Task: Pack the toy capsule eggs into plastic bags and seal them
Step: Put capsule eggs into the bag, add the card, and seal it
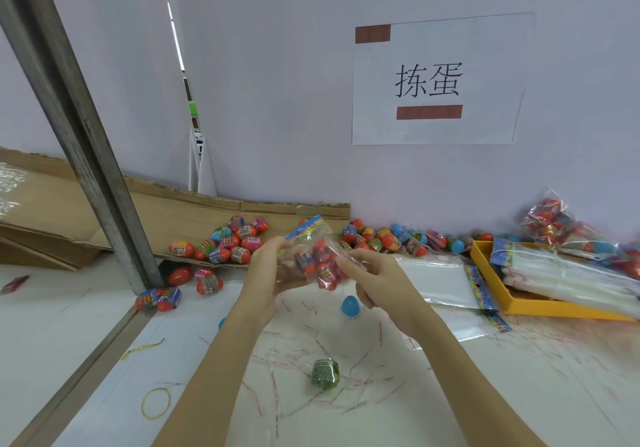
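At centre frame, left hand (266, 266) and right hand (377, 280) both grip one plastic bag (313, 256) of eggs; one blue egg (350, 305) lies below on the table (450, 394).

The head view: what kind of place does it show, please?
Probably a small packing workstation. Loose capsule eggs are heaped along the wall, a yellow tray holds empty plastic bags, and both hands hold a bag of eggs under a paper sign.
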`<state>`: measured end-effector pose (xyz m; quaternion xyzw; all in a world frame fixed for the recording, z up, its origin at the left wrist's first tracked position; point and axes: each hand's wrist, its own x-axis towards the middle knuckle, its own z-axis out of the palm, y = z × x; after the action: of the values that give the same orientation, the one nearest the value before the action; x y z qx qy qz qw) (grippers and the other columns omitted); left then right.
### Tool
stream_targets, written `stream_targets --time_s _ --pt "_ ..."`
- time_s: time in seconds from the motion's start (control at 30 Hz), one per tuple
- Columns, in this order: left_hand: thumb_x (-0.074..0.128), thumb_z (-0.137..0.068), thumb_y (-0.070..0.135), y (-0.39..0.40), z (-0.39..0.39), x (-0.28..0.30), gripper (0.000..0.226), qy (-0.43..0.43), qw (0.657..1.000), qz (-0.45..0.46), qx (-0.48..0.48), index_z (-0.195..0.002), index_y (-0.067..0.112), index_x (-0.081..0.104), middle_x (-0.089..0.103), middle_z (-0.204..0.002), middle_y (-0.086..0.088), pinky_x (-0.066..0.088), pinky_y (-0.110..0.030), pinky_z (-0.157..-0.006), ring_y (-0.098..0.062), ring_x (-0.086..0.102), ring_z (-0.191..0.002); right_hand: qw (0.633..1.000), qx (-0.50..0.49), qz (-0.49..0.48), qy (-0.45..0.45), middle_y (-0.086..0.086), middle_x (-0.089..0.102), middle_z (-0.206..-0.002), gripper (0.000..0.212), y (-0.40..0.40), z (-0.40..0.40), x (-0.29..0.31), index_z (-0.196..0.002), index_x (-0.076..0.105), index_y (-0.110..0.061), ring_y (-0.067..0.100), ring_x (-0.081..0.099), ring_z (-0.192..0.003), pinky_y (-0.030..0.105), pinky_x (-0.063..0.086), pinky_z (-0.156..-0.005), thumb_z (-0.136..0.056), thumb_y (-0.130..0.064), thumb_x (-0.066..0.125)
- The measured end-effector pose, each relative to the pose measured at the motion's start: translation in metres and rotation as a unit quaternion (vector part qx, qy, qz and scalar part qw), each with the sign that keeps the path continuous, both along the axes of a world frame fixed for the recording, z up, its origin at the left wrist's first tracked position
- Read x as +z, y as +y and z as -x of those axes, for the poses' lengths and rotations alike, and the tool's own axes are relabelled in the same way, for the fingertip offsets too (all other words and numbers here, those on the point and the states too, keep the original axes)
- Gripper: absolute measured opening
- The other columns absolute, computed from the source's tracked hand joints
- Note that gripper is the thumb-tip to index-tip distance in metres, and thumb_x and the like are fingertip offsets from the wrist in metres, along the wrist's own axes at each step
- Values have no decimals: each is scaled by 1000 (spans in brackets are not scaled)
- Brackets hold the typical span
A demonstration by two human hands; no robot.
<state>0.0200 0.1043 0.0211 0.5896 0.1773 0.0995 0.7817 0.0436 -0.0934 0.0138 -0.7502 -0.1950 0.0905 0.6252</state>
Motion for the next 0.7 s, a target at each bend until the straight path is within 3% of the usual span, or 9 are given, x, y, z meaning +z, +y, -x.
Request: stream_targets --time_s 0.1,0.17,0.23,0.3,0.37,0.43,0.5,0.6,0.7 --pt "76 -90 49 2 2 -3 37 -2 997 -66 -37 -104 15 78 81 -85 -2 60 -28 -56 -16 77 -70 999 32 -2 10 -9 52 -54 25 -2 0 2 -104 74 -22 6 38 -43 15 35 -43 -99 -44 64" --pt "79 -81 48 2 2 -7 37 -45 994 -95 -39 -103 19 81 81 -89 -2 62 -28 -65 -18 78 -79 1000 17 -3 13 -2 49 -53 41 0 1 2 -100 73 -10 8 38 -42 15 35 -44 -100 -49 59" --pt "78 -87 44 2 1 -9 17 -85 990 -112 -11 -90 28 83 80 -88 -2 62 -29 -74 -19 77 -85 1000 -17 -2 12 5 45 -54 57 2 1 1 -90 63 4 10 39 -42 18 38 -49 -101 -52 53" --pt "74 -94 41 1 -1 -11 17 -117 981 -154 30 -84 30 81 77 -82 -4 61 -25 -66 -15 75 -76 999 -50 2 -3 8 45 -55 60 4 0 0 -85 58 9 10 40 -43 21 41 -53 -104 -48 50" --pt "71 -96 39 0 -4 -14 21 -144 962 -221 69 -86 23 79 72 -79 -11 58 -24 -59 -18 71 -67 998 -64 -16 -8 2 44 -50 58 5 1 0 -75 57 1 10 40 -41 18 41 -52 -105 -47 49" --pt "70 -99 37 -1 -3 -16 24 -169 941 -278 97 -89 17 78 70 -74 -11 56 -25 -59 -19 65 -64 998 -44 -42 4 7 48 -49 54 4 3 1 -65 56 -16 12 41 -40 15 39 -49 -101 -55 49" --pt "69 -99 35 0 -2 -16 28 -180 929 -299 121 -86 12 75 65 -69 -10 53 -29 -61 -20 60 -62 999 3 -21 23 21 63 -66 44 3 5 2 -75 66 -29 15 41 -40 16 38 -46 -98 -62 51" --pt "68 -98 40 0 -2 -17 33 -172 924 -311 138 -79 13 70 56 -61 -5 47 -25 -56 -11 50 -56 993 108 38 41 2 81 -95 31 0 7 5 -113 69 -30 10 41 -41 17 40 -44 -98 -55 61" --pt "67 -97 45 0 -1 -17 36 -180 922 -314 140 -79 14 70 57 -61 -5 46 -25 -52 -21 50 -54 990 123 58 31 2 81 -96 23 -2 8 5 -115 68 -19 8 40 -41 19 42 -44 -100 -37 67"
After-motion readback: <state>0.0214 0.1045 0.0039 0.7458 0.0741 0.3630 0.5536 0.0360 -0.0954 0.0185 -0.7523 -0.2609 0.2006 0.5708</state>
